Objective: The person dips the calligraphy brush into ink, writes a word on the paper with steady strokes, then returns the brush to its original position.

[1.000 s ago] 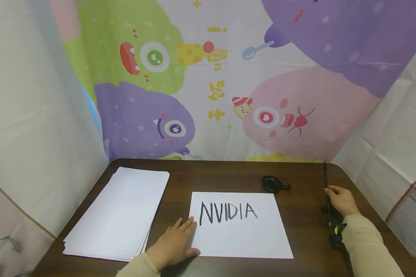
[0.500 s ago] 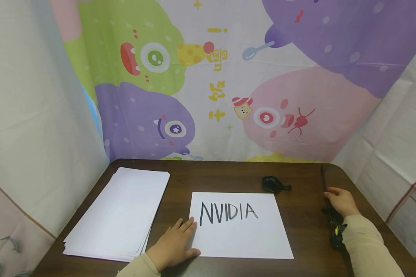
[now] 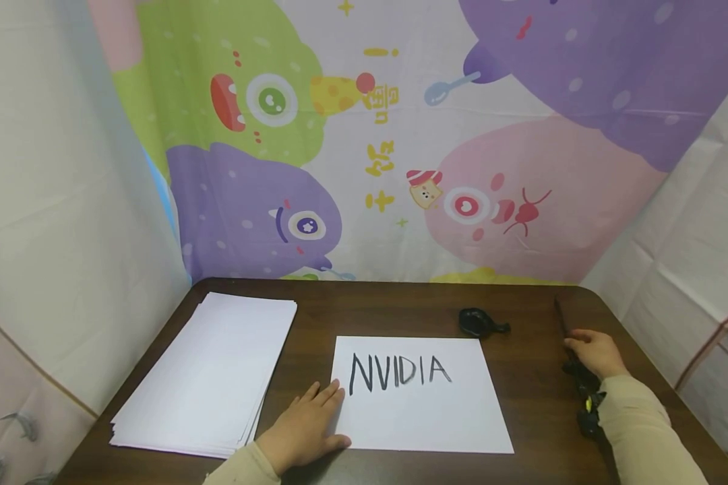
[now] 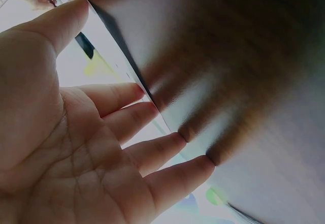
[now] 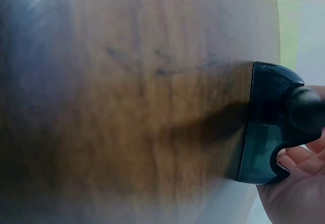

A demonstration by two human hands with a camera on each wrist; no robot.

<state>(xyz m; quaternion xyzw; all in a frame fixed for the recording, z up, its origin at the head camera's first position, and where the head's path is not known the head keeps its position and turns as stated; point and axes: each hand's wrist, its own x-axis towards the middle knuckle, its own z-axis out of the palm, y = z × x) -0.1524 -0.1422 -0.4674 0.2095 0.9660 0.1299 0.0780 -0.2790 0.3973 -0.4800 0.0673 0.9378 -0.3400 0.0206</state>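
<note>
My left hand point(image 3: 303, 421) lies flat with spread fingers at the left edge of a white sheet point(image 3: 425, 417) lettered NVIDIA in dark strokes. In the left wrist view its fingertips point(image 4: 198, 165) touch the table along that edge. At the far right, my right hand point(image 3: 600, 353) pinches a slim dark writing brush point(image 3: 560, 315), whose far end points towards the back of the table. Under this hand sits a small black rest-like piece point(image 5: 261, 153) with a curved notch, partly hidden. The brush's near end is hidden by the hand in the head view.
A thick stack of white paper point(image 3: 212, 370) lies on the left of the brown table point(image 3: 388, 306). Behind the lettered sheet stands a small black dish point(image 3: 476, 323) with a narrow handle or spout. A cartoon-printed cloth point(image 3: 376, 242) hangs along the back edge.
The brush's far end has swung left and come slightly nearer, and my right fingers have shifted a little left with it. My left hand and the sheet stay put.
</note>
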